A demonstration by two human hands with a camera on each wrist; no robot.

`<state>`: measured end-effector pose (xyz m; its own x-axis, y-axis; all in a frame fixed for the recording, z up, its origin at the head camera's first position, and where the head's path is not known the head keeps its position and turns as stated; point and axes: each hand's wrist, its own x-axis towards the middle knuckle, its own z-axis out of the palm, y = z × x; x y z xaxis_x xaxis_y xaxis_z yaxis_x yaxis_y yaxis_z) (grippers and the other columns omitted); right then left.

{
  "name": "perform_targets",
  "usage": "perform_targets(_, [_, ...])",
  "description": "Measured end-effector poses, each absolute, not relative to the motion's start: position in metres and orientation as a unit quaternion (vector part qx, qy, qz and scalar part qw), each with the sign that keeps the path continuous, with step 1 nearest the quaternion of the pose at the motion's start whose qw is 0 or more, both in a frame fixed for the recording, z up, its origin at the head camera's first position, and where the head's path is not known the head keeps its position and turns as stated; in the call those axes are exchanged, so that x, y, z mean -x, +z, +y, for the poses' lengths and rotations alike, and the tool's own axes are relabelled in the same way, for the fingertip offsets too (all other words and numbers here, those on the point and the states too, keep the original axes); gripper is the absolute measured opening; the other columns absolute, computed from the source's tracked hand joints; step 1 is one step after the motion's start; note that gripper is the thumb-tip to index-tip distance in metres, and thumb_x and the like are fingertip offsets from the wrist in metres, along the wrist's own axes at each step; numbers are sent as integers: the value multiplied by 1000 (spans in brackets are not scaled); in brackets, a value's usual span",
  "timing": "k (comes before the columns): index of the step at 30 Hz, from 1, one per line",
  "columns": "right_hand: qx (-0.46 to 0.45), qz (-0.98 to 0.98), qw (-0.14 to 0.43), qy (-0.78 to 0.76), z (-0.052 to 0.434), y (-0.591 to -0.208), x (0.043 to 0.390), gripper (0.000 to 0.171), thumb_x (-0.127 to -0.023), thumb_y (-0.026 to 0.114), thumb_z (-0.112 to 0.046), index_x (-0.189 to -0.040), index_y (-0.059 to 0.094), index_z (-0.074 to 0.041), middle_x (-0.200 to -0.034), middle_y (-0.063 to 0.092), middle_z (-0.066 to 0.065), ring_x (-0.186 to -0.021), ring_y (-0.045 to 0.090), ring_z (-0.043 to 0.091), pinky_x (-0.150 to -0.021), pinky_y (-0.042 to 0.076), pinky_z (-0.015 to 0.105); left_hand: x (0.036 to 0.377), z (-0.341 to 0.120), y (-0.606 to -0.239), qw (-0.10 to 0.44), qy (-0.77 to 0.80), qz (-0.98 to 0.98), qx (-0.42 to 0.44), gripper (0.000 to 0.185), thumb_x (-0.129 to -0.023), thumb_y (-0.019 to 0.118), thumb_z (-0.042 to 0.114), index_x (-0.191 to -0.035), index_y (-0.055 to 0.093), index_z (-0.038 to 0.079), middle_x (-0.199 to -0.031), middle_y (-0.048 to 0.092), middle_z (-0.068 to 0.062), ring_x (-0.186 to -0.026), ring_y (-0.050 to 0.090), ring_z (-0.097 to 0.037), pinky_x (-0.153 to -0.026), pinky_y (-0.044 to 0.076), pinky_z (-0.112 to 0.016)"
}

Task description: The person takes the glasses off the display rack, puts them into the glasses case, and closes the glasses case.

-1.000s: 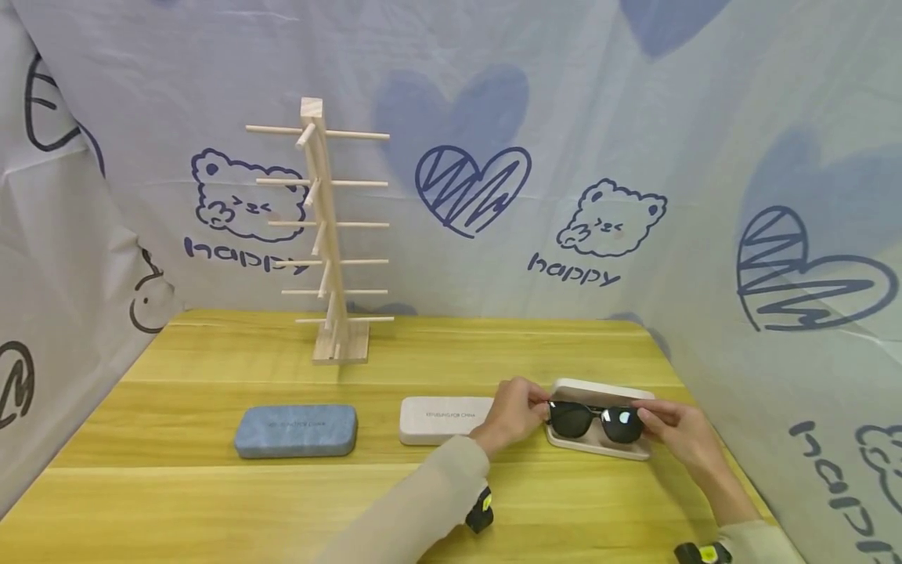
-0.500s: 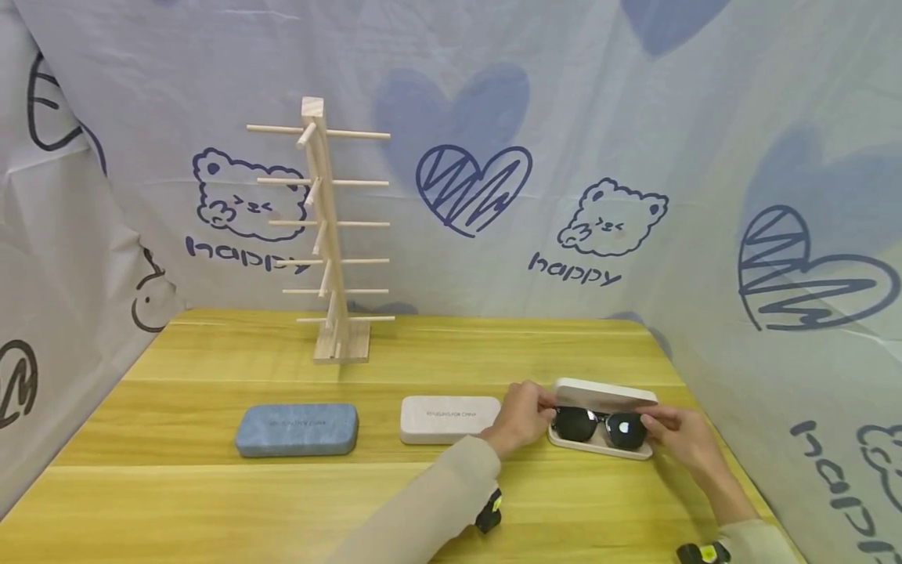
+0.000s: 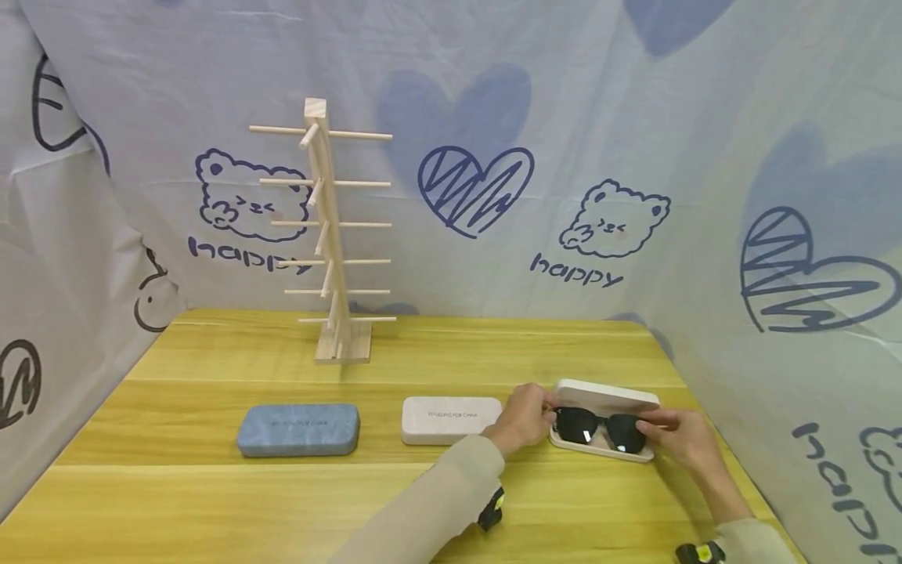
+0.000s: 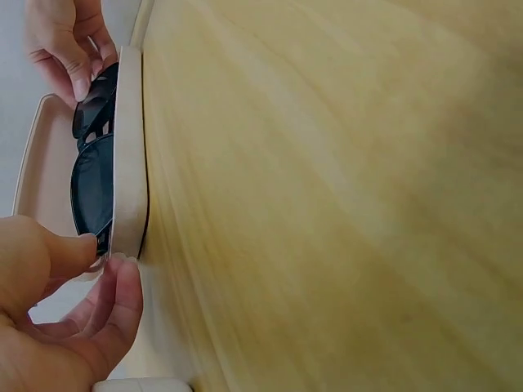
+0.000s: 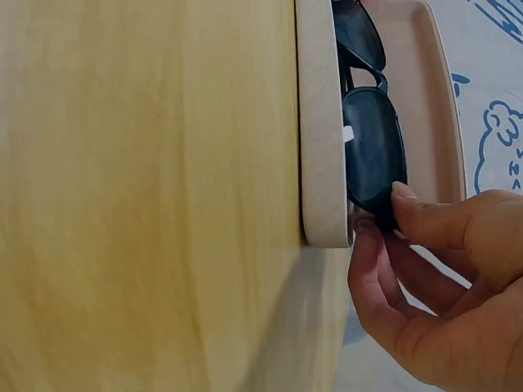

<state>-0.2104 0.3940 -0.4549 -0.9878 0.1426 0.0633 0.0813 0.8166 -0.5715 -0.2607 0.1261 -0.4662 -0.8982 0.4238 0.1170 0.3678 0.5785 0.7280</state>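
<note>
Black sunglasses lie partly inside an open white glasses case at the right of the wooden table. My left hand pinches the left end of the sunglasses between thumb and fingers. At the other end, my right hand pinches the frame of the sunglasses by its corner. The case's lid stands up behind them. The case's tray shows edge-on in the right wrist view, and the same tray in the left wrist view.
A closed white case lies just left of my left hand, and a closed blue case further left. A wooden rack with several pegs stands at the back. Printed cloth walls enclose the table on three sides.
Both hands have lowered the sunglasses further into the open case. The lenses sit lower against the tray than a second ago.
</note>
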Motion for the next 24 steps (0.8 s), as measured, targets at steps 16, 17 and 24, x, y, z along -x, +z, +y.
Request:
perform_targets(16, [49, -961, 70, 263, 393, -459, 213, 24, -86, 82, -17, -100, 80, 2, -105, 77, 25, -88, 74, 37, -70, 58, 35, 257, 126, -462, 59, 369, 900, -223, 27, -95, 66, -1, -117, 79, 7, -110, 79, -4, -80, 57, -9, -68, 49, -19])
perform_targets(17, [49, -959, 62, 271, 394, -457, 213, 25, -87, 82, -17, -102, 79, 3, -106, 77, 25, -86, 75, 34, -68, 57, 32, 257, 126, -461, 63, 371, 900, -222, 29, -95, 64, -1, -119, 78, 7, -114, 79, -5, -81, 57, -10, -67, 49, -18])
perform_targets(24, [43, -944, 31, 327, 402, -435, 211, 33, -92, 77, -15, -109, 73, 13, -102, 76, 28, -72, 72, 13, -60, 56, 22, 260, 121, -454, 63, 382, 896, -216, 25, -93, 63, -5, -109, 80, 5, -112, 78, -9, -84, 61, -12, -72, 52, -19])
